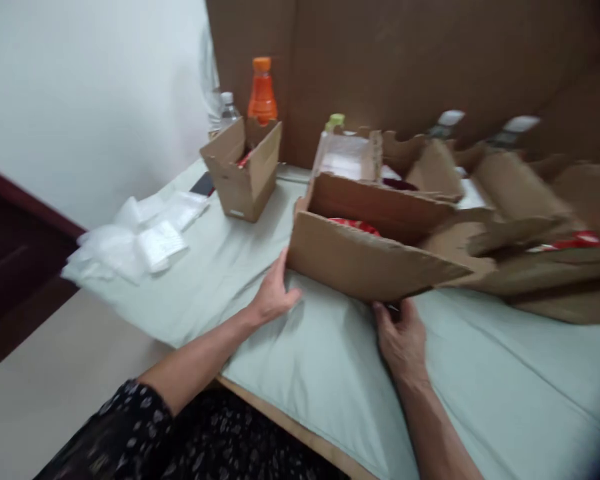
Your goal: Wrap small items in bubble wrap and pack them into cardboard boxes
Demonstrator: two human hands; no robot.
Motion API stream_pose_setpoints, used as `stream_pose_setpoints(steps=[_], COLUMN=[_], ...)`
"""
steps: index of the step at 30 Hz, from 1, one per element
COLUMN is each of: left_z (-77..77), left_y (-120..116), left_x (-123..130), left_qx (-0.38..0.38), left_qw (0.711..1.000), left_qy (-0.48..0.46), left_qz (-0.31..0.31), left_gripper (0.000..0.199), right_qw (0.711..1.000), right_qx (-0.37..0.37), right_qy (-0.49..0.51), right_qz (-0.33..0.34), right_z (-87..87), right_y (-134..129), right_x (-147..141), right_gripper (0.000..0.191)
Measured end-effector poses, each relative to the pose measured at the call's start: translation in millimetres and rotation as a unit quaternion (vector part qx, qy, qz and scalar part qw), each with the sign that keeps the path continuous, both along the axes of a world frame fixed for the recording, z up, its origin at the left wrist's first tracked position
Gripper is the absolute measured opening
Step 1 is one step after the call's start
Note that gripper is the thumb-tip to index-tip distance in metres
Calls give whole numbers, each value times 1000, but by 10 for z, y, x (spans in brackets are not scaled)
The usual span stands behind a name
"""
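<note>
A brown cardboard box with an open top sits in front of me, and a red patterned item shows inside it. My left hand grips the box at its left end, with the fingers partly hidden behind the cardboard. Under the lower front edge, my right hand holds the box; its fingertips are partly hidden beneath. The box looks slightly tilted, and I cannot tell whether it is fully off the cloth.
More cardboard boxes crowd the right, blurred. A smaller box stands at the back left before an orange bottle. Clear plastic packaging lies at the left edge of the pale green cloth. A brown panel rises behind.
</note>
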State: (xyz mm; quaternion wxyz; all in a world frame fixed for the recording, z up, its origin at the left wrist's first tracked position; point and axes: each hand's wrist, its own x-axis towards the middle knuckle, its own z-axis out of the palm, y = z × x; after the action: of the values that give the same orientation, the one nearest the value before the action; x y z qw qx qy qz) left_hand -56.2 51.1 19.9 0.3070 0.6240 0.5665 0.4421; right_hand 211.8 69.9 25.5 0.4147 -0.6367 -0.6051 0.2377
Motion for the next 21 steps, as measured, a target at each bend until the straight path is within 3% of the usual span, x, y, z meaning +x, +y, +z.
stream_pose_setpoints(steps=[5,9,12,16,18,21], left_z=[24,110,208,319,330,277], left_y=[98,-57,-307,-692,-832,-898], left_x=[-37,-246,-703,-1485,-1765,-1971], left_qx=[4,-10,4,-3,-18,-46], left_qw=[1000,997,975,897,872,858], left_qy=[9,81,190,320,355,378], left_qz=[-12,17,116,304,337,346], left_gripper=[102,79,56,42,35,34], right_qw=[997,996,995,995,994,994], right_qx=[-36,-55,-57,-61,-65,-67], right_qy=[-60,-63,-62,-63,-67,-73], right_qz=[-40,-44,-53,-54,-51,-53], right_z=[47,151,168,134,128,136], right_y=[64,11,-9,15,30,40], right_x=[-36,-87,-81,-50,-45,-51], right_gripper=[34,33,34,33,30,29])
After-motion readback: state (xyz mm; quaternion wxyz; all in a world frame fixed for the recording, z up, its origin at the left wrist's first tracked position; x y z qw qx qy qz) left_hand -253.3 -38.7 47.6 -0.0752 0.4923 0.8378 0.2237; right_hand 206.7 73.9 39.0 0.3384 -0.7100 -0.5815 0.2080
